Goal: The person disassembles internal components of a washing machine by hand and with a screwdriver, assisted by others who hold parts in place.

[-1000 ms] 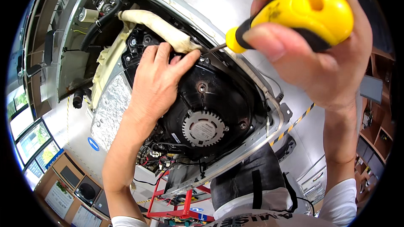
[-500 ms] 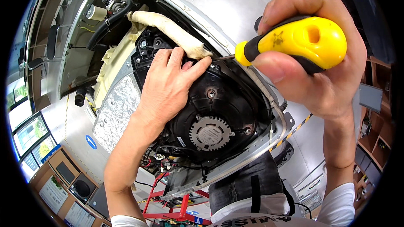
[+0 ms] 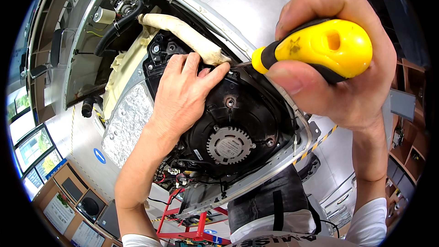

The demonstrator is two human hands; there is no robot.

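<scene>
Workshop surroundings ring the job: a pale grey floor (image 3: 256, 13) with yellow-and-black striped tape, wooden shelving off to the right, windows and low cabinets to the left, and a red metal stand (image 3: 192, 222) below. Filling most of the view is a large silver sheet-metal appliance casing (image 3: 292, 153), opened so its insides show: crinkled foil-faced insulation (image 3: 125, 123), a cream foam-wrapped pipe (image 3: 183, 34), black hoses and thin wiring.

Set into the opening is the round black plastic fan housing with a toothed grey hub (image 3: 228, 144), studded with small screws.

The person's left hand (image 3: 183, 98) lies flat on the upper left of that housing, fingers slightly spread and pressed against it, fingertips near the foam pipe. The right hand (image 3: 338, 64) is wrapped tight round a yellow-and-black-handled screwdriver (image 3: 320, 48), thumb along the grip; its thin shaft runs left to the housing's top edge, just beside the left fingertips.

By my reading, a fastener at that upper rim is being worked. I cannot see the tip seated, so the next turn calls for steady pressure in line with the screw while the left hand braces.
</scene>
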